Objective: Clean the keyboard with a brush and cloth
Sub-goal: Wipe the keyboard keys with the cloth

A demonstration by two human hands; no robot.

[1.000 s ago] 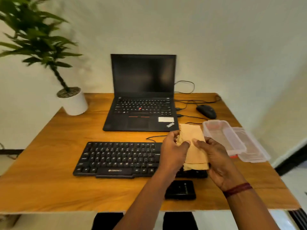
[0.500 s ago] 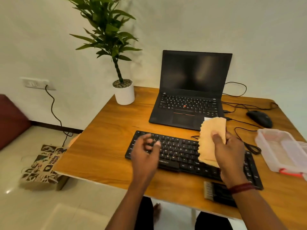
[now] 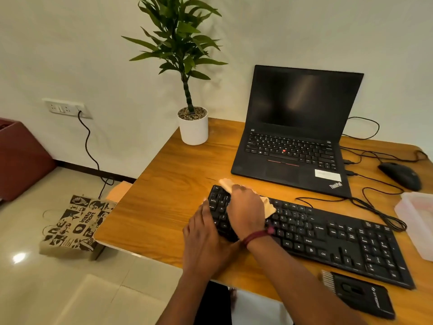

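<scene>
A black keyboard [image 3: 328, 238] lies across the front of the wooden desk [image 3: 175, 184]. My right hand [image 3: 246, 209] holds a tan cloth [image 3: 270, 208] and presses it on the keys at the keyboard's left end; cloth corners stick out above and to the right of the hand. My left hand [image 3: 203, 238] rests against the keyboard's left edge, fingers stretched along it. A black brush [image 3: 360, 296] with pale bristles lies flat on the desk in front of the keyboard's right end, away from both hands.
An open black laptop [image 3: 293, 156] stands behind the keyboard, with a black mouse [image 3: 400, 175] and cables to its right. A potted plant [image 3: 193, 129] sits at the back left corner. A clear plastic container [image 3: 417, 221] is at the right edge. A paper bag [image 3: 75, 226] stands on the floor.
My right hand brought the cloth down from mid-air onto the keyboard's left keys. My left hand moved to the keyboard's left edge. The view turned left.
</scene>
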